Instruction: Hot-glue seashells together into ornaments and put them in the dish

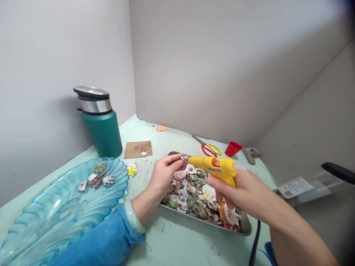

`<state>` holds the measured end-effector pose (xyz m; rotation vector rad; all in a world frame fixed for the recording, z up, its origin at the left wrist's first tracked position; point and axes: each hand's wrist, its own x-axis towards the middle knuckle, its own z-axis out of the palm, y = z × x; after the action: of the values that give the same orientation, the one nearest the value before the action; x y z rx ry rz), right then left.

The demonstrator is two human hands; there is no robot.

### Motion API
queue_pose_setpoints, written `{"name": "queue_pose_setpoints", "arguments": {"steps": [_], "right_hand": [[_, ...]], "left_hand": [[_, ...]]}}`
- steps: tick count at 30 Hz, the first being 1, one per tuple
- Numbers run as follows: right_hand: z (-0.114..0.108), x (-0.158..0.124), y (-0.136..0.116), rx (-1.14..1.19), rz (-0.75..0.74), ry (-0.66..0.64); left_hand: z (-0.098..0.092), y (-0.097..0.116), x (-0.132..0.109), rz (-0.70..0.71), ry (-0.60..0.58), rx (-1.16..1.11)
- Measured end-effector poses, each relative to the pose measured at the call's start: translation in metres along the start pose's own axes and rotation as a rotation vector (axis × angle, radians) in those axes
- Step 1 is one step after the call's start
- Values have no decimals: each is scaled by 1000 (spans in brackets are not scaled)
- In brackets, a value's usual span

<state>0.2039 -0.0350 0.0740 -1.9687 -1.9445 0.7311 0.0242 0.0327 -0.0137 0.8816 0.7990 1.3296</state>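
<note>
My right hand (235,188) is wrapped round a yellow glue gun (212,166), with a pale glue stick poking out of its back end. The gun's nozzle points left and meets a small shell (184,158) pinched in the fingertips of my left hand (163,171). Most of that shell is hidden by my fingers and the nozzle. Below both hands lies a metal tray (244,223) with many green, brown and white shells (191,201). On the left a clear blue scalloped dish (55,207) bears a small cluster of shells (97,177).
A green bottle (102,133) stands at the back left, beside a brown cardboard piece (138,149). Scissors (209,147), a red cup (233,149) and a grey-brown lump (251,154) lie behind the tray. A black cord (255,240) hangs at right. Walls enclose the table.
</note>
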Motion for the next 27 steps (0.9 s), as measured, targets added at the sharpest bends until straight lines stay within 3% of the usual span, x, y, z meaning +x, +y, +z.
{"name": "queue_pose_setpoints", "arguments": {"steps": [10, 19, 27], "right_hand": [[3, 1, 0, 61, -32, -7], [0, 2, 1, -18, -10, -22], [3, 2, 4, 41, -48, -5]], "left_hand": [[2, 1, -2, 12, -15, 21], [1, 2, 1, -9, 52, -41], [2, 2, -2, 1, -9, 2]]}}
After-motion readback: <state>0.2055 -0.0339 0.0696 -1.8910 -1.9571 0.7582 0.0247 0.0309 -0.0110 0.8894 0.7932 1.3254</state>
